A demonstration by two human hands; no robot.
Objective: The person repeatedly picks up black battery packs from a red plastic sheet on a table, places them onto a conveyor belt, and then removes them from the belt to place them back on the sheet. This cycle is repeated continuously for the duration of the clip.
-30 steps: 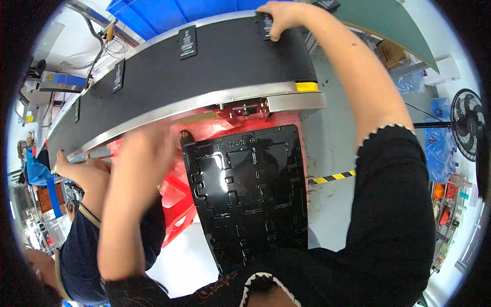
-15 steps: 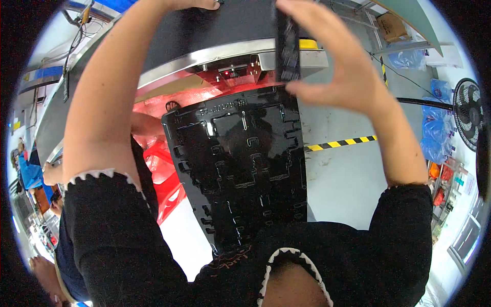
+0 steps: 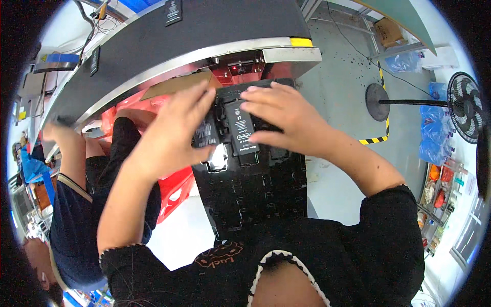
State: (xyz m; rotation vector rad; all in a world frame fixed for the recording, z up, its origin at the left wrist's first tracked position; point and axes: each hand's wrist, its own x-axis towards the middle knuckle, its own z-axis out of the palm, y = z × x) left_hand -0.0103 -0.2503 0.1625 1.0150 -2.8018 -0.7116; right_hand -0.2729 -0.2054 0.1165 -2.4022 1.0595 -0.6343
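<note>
Right pack (image 3: 242,128) lies on tray (image 3: 250,192), just left of right hand (image 3: 289,120), the nearer hand. Long axis runs near-far, far end angled slightly left. Left pack (image 3: 206,134) partly hidden by left hand (image 3: 171,135). Fingers spread on both; can't tell contact.

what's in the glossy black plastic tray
Two flat black rectangular packs show, side by side. The left hand partly hides the left pack; the right hand hides some tray. The surface under both packs is covered.
</note>
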